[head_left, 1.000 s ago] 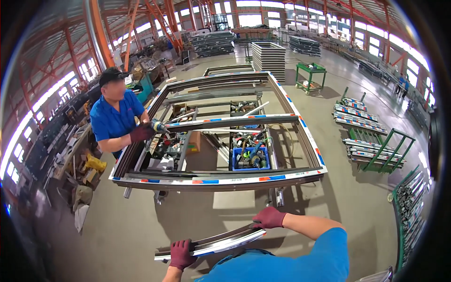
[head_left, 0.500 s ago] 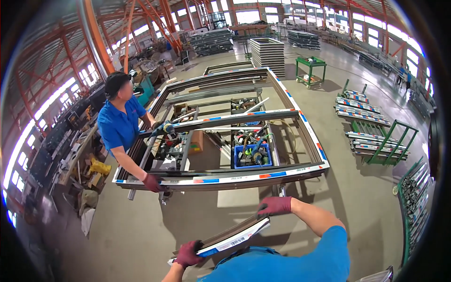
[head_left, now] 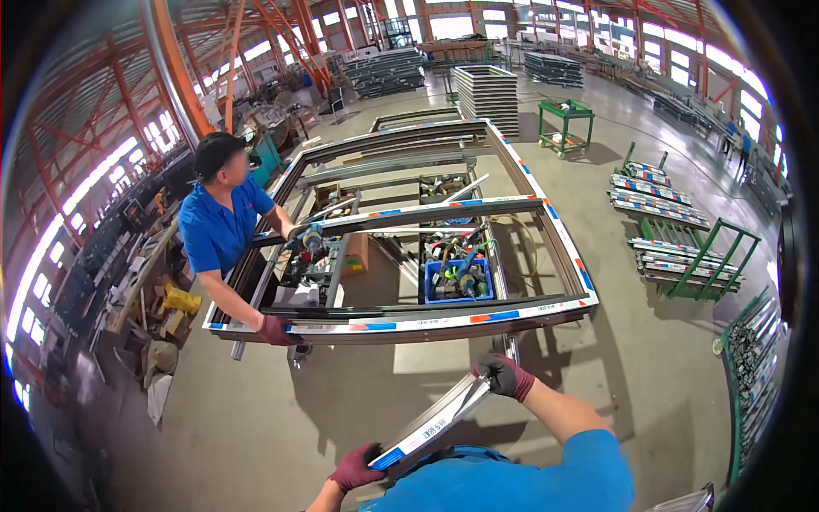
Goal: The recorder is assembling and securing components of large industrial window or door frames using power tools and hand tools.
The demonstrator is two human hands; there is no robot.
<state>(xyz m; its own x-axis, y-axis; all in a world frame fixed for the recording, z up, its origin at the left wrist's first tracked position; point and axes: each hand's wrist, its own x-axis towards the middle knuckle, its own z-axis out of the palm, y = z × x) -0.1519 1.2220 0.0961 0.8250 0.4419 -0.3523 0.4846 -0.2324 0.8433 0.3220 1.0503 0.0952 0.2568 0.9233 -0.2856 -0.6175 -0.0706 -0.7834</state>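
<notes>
Swung to a steeper slant since earlier, the straight, white-faced profile [head_left: 437, 424] is at the near middle, its left end gripped by the maroon-gloved left hand [head_left: 357, 468], its right end by the right hand [head_left: 507, 376]. Beyond it, a rectangular brown frame [head_left: 435, 325] sits above the smooth gray floor [head_left: 226, 418]; an orange steel column [head_left: 194, 108] rises far left.

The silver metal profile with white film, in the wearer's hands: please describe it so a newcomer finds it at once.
Start at the large rectangular dark-brown frame with patterned edge film. Below it in the picture, the wearer's maroon-gloved left hand and right hand hold the slanting silver metal profile. Unlike the frame's bars, it is loose, held between two hands.
</notes>
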